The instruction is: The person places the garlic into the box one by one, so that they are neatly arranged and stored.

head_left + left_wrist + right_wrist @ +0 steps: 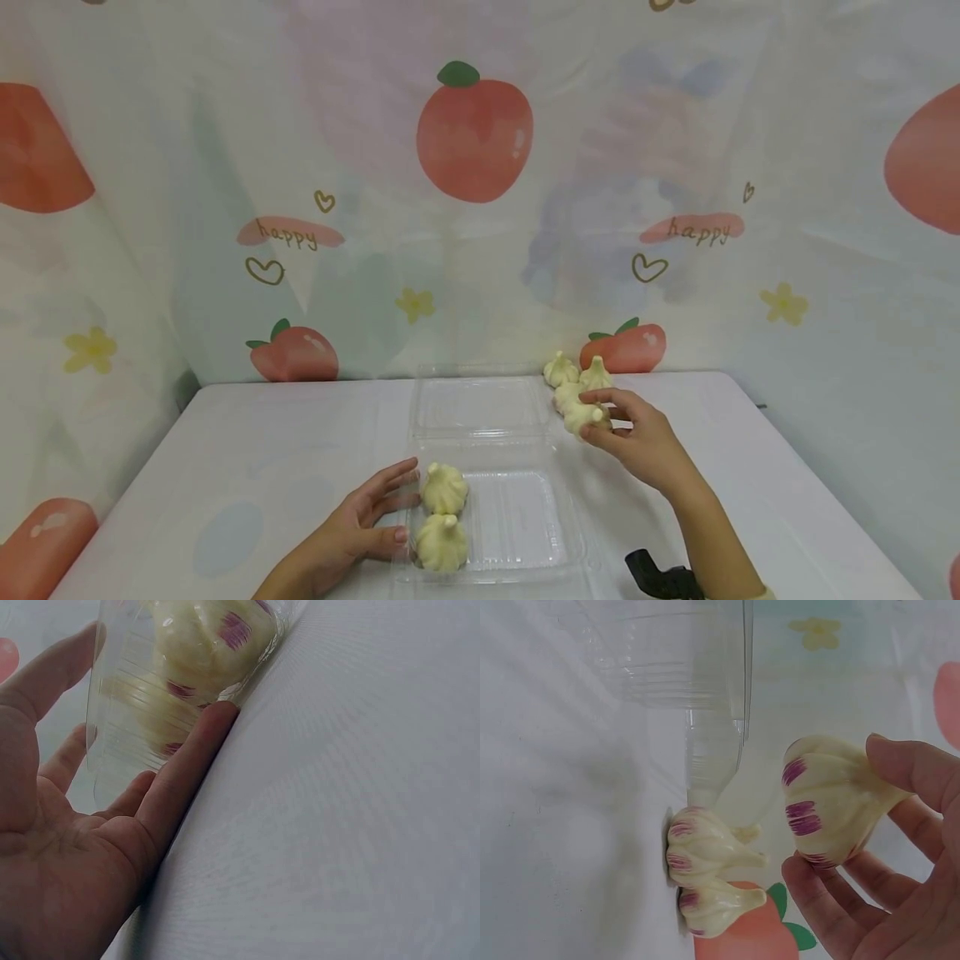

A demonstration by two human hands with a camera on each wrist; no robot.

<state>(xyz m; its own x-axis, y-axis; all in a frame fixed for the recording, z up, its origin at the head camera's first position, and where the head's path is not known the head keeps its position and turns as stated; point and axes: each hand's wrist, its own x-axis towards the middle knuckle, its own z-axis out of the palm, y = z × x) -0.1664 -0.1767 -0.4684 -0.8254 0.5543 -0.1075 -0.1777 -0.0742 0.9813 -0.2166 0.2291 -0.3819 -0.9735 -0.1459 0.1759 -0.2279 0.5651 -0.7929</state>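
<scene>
My right hand (641, 437) pinches a pale garlic bulb (825, 802) with purple streaks between thumb and fingers, raised off the table in the right wrist view. Behind it, several more garlic bulbs (560, 369) cluster at the table's far edge. A clear plastic clamshell box (525, 521) lies opened out, its lid (480, 408) folded back away from me. Two garlic bulbs (442, 543) sit one behind the other along the left side of its base. At that side my left hand (352, 525) rests its spread fingertips against the box wall, fingers mostly straight.
The white table (300, 433) backs onto a printed fabric sheet (480, 275) with peaches and flowers. A black angular object (663, 577) shows beside the right forearm at the bottom of the head view.
</scene>
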